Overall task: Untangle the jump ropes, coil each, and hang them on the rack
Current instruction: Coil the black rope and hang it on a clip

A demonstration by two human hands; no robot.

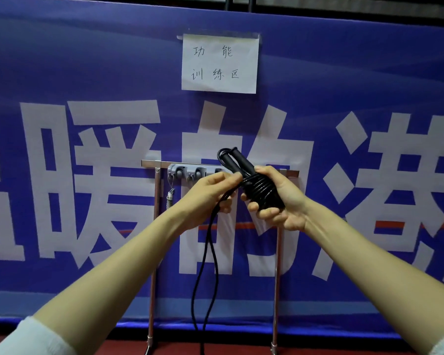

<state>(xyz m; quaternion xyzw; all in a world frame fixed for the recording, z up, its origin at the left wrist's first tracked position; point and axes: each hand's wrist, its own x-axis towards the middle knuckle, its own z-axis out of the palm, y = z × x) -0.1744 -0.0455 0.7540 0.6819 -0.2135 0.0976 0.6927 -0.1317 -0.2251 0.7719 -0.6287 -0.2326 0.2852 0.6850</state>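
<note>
Pale sleeves (28, 336) edge the near corners, and two bare forearms reach away toward the middle. Right hand (280, 201) is clenched round a black rope (260, 189) wound into a tight bundle, fingers curled under it and thumb over the top. Two handles (235, 156) poke up and to the left out of the bundle. Left hand (210, 193), just left of the bundle, pinches the unwound length where it leaves the coil. From there the rope hangs down in a long double loop to the red floor (215, 345). Behind the hands stands a metal rack (154, 252), its top bar carrying a grey hook strip (182, 172). A short pale cord (170, 198) dangles from the leftmost hook. Farther back, a blue banner (87, 60) with big white characters fills the wall. A handwritten paper sign (219, 64) is taped to it above the rack.
</note>
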